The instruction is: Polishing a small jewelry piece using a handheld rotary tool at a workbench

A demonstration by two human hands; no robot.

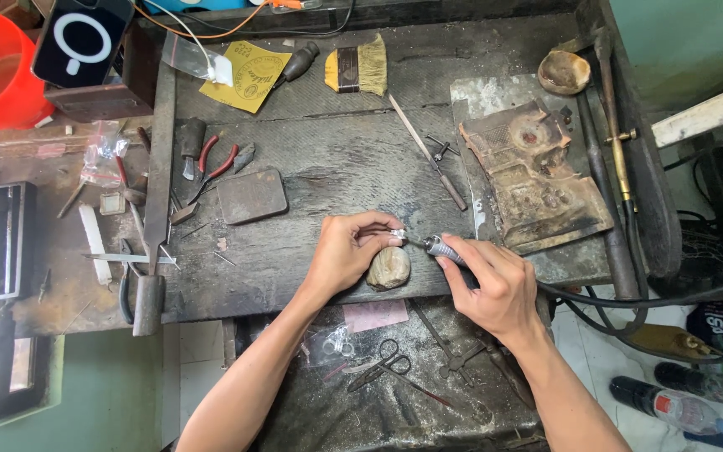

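A small piece, too tiny to make out, sits pinched between the fingertips of the left hand [346, 251], held just above a rounded wooden peg [389, 268] at the front edge of the workbench [336, 151]. The tip of a rotary handpiece [443, 249] meets that piece; the right hand [495, 289] has its fingers closed around the tool's ribbed metal body like a pen, and a black flexible shaft [629, 301] trails away to the right. Judging from this contact, the grinding or polishing looks to be under way rather than finished, though the piece's surface cannot be read, so how much is left cannot be told. Farther out on the bench lie a thin file [428, 155] with a wooden handle, a scorched soldering block [533, 172], a flat dark metal plate [252, 195], red-handled pliers [215, 166], a short brush [358, 67] and a yellow sheet of abrasive paper [248, 77]. Below the bench edge, a tray [395, 410] holds small scissors [382, 362] and a pink slip of paper [376, 315].
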